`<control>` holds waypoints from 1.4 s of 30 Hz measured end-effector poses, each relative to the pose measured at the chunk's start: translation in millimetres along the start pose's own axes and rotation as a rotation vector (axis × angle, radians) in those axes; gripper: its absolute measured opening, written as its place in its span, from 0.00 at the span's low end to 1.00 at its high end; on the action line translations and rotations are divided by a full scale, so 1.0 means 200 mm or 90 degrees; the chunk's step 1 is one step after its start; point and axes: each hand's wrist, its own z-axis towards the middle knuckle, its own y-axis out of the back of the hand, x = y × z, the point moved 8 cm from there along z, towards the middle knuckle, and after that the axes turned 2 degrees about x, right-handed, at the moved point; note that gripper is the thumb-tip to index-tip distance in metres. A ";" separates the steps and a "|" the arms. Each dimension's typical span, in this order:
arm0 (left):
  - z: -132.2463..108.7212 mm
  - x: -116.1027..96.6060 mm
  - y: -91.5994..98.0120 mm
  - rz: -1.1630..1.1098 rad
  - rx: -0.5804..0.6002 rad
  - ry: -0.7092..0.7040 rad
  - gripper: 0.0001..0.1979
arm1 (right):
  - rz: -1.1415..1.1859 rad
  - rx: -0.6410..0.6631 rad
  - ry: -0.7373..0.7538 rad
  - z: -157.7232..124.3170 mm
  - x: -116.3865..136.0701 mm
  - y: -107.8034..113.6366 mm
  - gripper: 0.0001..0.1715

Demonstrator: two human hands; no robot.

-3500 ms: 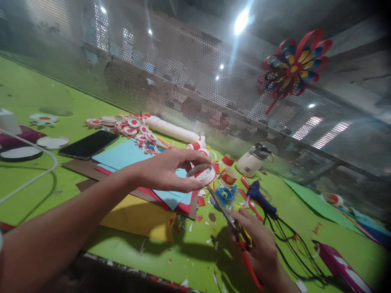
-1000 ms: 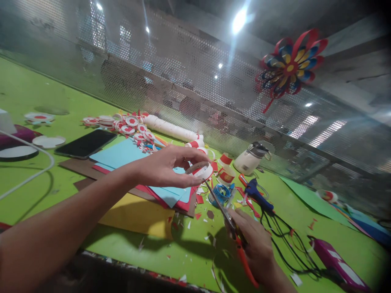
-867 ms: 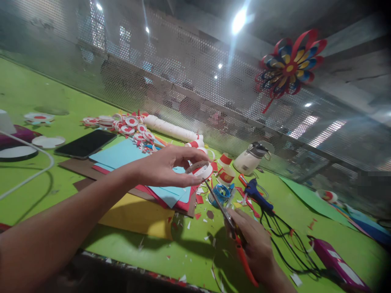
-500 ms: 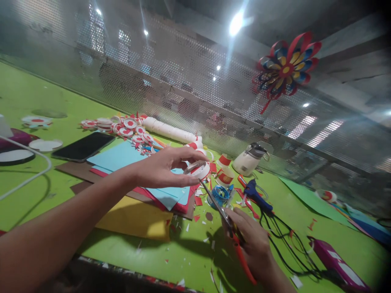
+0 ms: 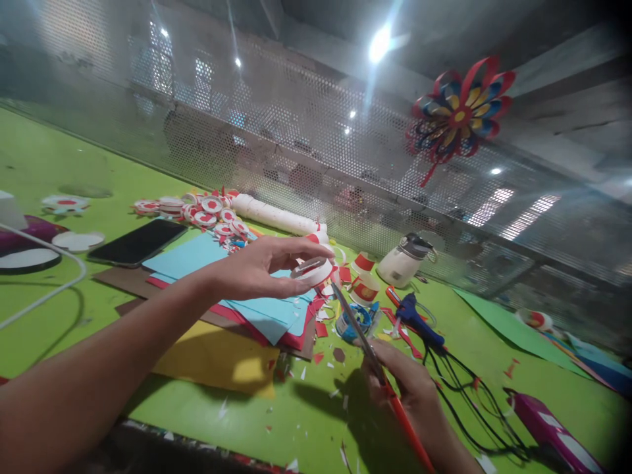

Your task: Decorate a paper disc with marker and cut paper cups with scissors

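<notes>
My left hand (image 5: 269,266) pinches a small round white paper piece (image 5: 320,272) with a red edge, raised above the table scraps. Its inner side is partly hidden by my fingers. In my right hand (image 5: 407,388) is a pair of scissors (image 5: 356,324) with orange-red handles. The blades look closed and point up and left, with the tip just below and right of the paper piece, apart from it. Beneath them sits a blue tape roll (image 5: 353,321) among paper clippings. Blue paper sheets (image 5: 261,317) lie under my left hand.
A blue glue gun (image 5: 417,319) and its black cord lie on the right, near a purple box (image 5: 553,428). Behind stand paper cups (image 5: 364,289) and a white jug (image 5: 402,260). A phone (image 5: 138,241) and red-white paper discs (image 5: 207,210) are at left. Mesh (image 5: 296,151) borders the table.
The scissors have turned in my right hand, and their tip has come away from the paper piece. My left hand has shifted slightly left with the piece.
</notes>
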 end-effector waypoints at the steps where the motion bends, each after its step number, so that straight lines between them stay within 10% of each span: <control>1: 0.00 0.00 0.00 0.006 0.003 -0.001 0.21 | 0.004 0.001 0.002 0.00 0.01 0.00 0.18; 42: 0.00 -0.03 -0.03 0.080 0.041 -0.026 0.21 | 0.038 0.015 -0.033 -0.01 0.00 -0.01 0.26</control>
